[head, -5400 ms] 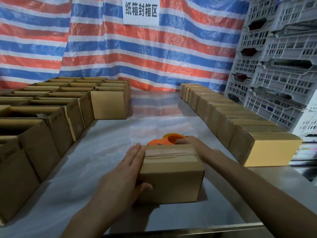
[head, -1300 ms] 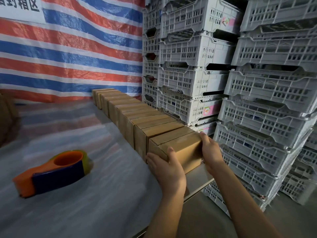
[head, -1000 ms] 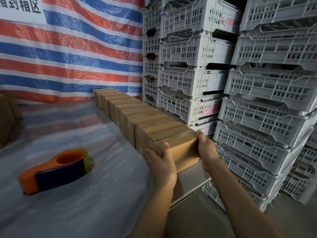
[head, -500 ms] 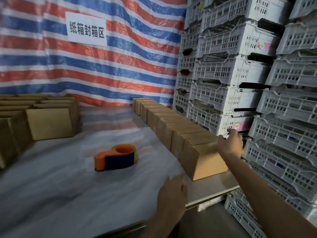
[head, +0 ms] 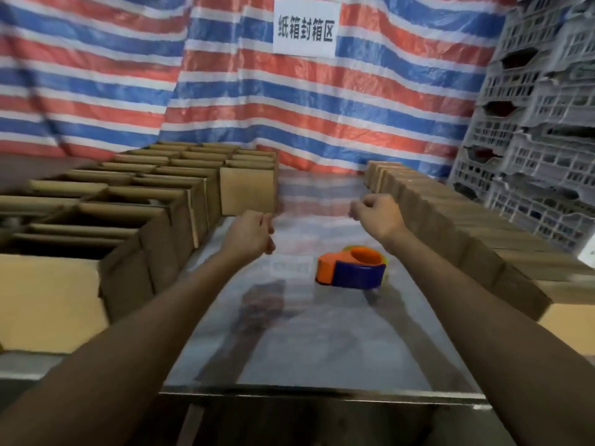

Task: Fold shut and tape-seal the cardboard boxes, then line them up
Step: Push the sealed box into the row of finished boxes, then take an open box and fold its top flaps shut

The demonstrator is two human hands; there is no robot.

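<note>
- Orange and blue plastic makes up the tape dispenser [head: 352, 268], which lies on the counter [head: 322, 342] near its middle, between the two forearms and closer to the right one.
- Its long axis runs roughly left to right across the counter. The narrow orange end points left, toward the open boxes [head: 154, 188], and the round ring end with the blue side sits to the right.
- Beyond and left of the dispenser, the left hand [head: 249, 235] hangs in the air above the counter, back upward, fingers loosely bent downward and gripping nothing.
- Beyond the dispenser on the other side, the right hand [head: 376, 214] is raised above the counter, fingers curled into a loose fist with nothing in it. Motion blur hides finer detail.
- Neither hand touches the dispenser or any box.
- Several rows of the open boxes crowd the left side of the counter, tops unsealed, reaching back to the tarp [head: 128, 75].
- Along the right edge the sealed boxes [head: 450, 217] stand in a single row, side against side. The row's long axis runs from the near right corner away toward the tarp.
- Red, blue and white stripes cover the tarp, which hangs behind the counter with a white sign [head: 306, 27] of printed characters fixed high on it.
- Pale grey plastic crates [head: 541, 175] are stacked at the far right, behind the sealed row.
</note>
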